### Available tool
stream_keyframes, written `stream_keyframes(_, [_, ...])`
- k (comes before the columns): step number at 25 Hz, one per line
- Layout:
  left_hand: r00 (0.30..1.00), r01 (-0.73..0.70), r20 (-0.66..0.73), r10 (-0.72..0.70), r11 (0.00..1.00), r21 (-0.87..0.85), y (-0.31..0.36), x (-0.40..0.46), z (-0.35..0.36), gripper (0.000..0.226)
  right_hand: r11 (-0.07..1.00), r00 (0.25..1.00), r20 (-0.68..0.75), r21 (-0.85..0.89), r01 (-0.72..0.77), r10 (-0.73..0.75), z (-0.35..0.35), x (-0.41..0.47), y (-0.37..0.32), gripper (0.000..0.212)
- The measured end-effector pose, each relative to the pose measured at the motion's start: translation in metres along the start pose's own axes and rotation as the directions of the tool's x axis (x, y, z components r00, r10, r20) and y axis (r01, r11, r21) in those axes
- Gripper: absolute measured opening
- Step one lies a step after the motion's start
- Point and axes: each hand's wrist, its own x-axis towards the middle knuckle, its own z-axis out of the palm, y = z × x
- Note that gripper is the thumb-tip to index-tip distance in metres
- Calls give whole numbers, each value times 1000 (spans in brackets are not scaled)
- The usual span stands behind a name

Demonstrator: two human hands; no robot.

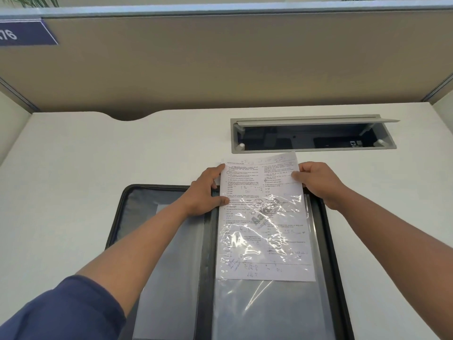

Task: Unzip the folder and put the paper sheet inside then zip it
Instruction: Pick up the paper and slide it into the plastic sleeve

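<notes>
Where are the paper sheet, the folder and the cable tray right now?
paper sheet (262, 177), head view, bare top part above the plastic sleeve.
folder (327, 231), head view, black right edge.
cable tray (313, 149), head view, grey front rim.

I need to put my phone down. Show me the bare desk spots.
Bare desk lies left of the open folder, and right of it below the cable hatch. The middle is crowded: left hand and right hand hold the paper sheet.
</notes>
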Motion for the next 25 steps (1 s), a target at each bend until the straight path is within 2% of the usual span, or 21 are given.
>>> stream_keyframes(7, [1000,-4,-3,4,1000,-13,0,1,-1,103,999,999,41,-38,-25,27,-5,-10,10,13])
stream_keyframes(12, [1000,16,17,-16,1000,-16,-4,3,0,95,994,991,120,-98,-47,59,-5,-11,13,13])
stream_keyframes(16, [1000,13,13,-13,1000,-18,-6,4,1,90,999,997,81,-35,4,-2,0,-5,1,16])
stream_keyframes(21, [998,21,66,-19,999,-34,0,7,-4,87,994,994,85,-87,71,-63,-2,2,-3,18])
stream_keyframes(25, [998,-20,66,3,965,260,17,13,-9,88,985,988,146,-155,71,-49,-9,1,0,17])
